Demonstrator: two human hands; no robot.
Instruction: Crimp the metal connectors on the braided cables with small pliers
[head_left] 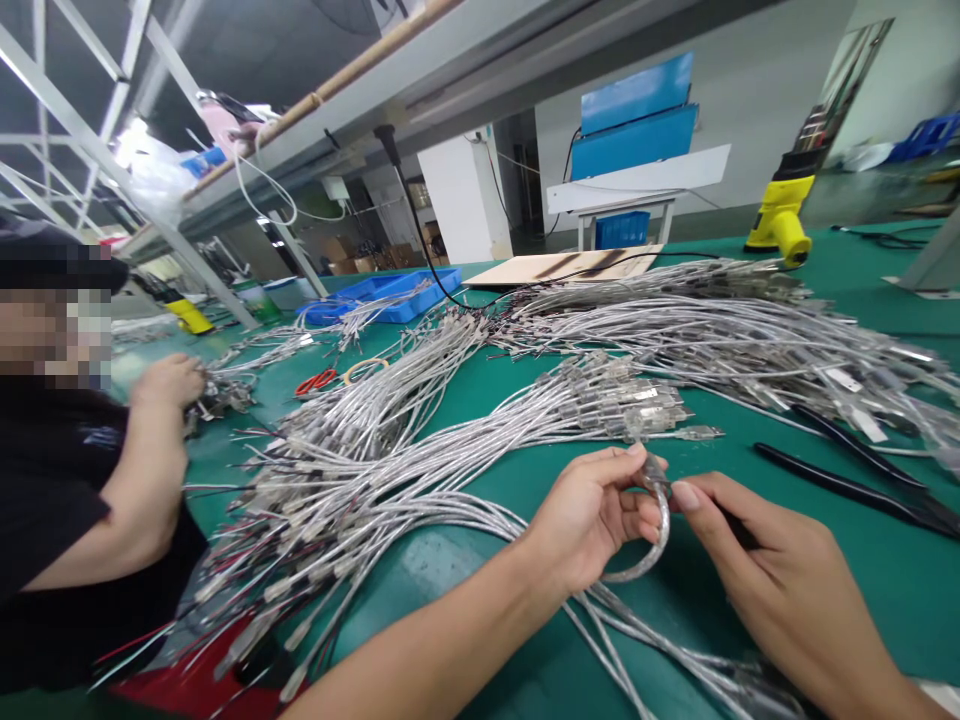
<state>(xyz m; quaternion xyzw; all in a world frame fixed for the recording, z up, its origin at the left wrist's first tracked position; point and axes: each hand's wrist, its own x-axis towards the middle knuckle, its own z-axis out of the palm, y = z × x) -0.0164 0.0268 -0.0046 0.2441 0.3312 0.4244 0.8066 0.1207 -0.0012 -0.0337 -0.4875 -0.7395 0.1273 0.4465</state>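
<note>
My left hand pinches the connector end of a clear-sheathed silvery cable, which curls down in a loop below the fingers. Close on its right, my right hand is closed, thumb and finger pressed together beside the connector. A dark thing shows partly inside that hand, too hidden to name. Behind my hands lies a bundle of similar cables with connectors at its right end. More loose cables run beneath my hands on the green table.
Black-handled pliers lie at the right. A larger cable pile, orange-handled scissors, a blue tray and a yellow tool are farther back. Another person works at the left, one hand on cables.
</note>
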